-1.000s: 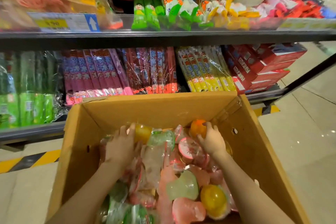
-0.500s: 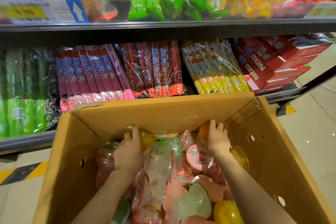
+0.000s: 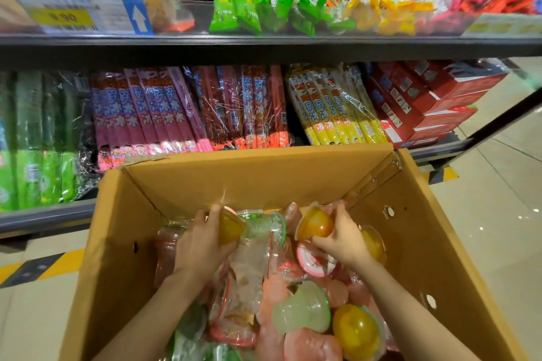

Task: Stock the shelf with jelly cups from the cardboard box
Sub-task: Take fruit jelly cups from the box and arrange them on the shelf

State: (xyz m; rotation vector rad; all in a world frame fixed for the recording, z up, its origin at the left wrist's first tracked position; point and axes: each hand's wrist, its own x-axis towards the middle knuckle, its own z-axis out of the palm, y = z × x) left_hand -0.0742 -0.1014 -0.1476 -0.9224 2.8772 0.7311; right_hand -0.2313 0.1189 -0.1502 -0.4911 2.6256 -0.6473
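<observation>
An open cardboard box (image 3: 123, 243) fills the lower half of the view and holds several jelly cups in pink, green, yellow and clear. My left hand (image 3: 202, 243) is inside it at the far end, closed around a yellow jelly cup (image 3: 230, 228). My right hand (image 3: 341, 239) grips an orange jelly cup (image 3: 316, 224) lifted slightly above the pile. A green cup (image 3: 302, 308) and a yellow cup (image 3: 356, 331) lie nearer to me.
Behind the box a lower shelf (image 3: 44, 215) carries green, purple, red and yellow stick packs and red cartons (image 3: 434, 102). The upper shelf edge (image 3: 264, 44) bears a price tag (image 3: 85, 16) and candy packs. Tiled floor lies to the right.
Both hands have closed on cups and raised them a little from the pile. The orange cup now shows clearly in my right hand.
</observation>
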